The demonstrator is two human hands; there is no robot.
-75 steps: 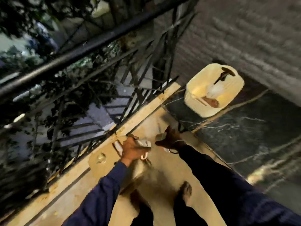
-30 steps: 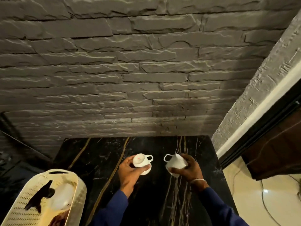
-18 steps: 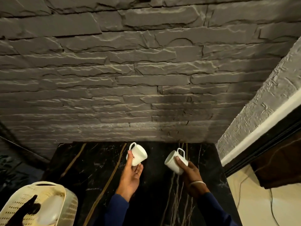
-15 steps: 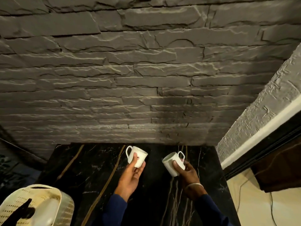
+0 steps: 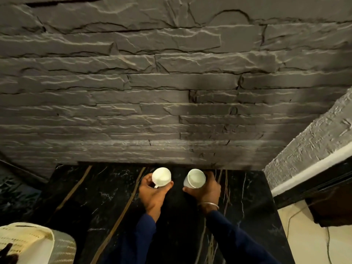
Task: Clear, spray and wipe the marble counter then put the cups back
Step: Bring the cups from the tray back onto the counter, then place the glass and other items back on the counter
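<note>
A cream perforated basket (image 5: 62,242) sits lower left, dark stone wall (image 5: 171,82) behind.

Dim where I stand; light rakes the stone wall (image 5: 133,82), a soft shadow right of centre; my cups (image 5: 161,177) blow out white; edges bend.

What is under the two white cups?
Below the left cup and the right cup lies the black marble counter. The left hand and right hand grip them and cover their bottoms, so whether they touch the counter is hidden.
</note>
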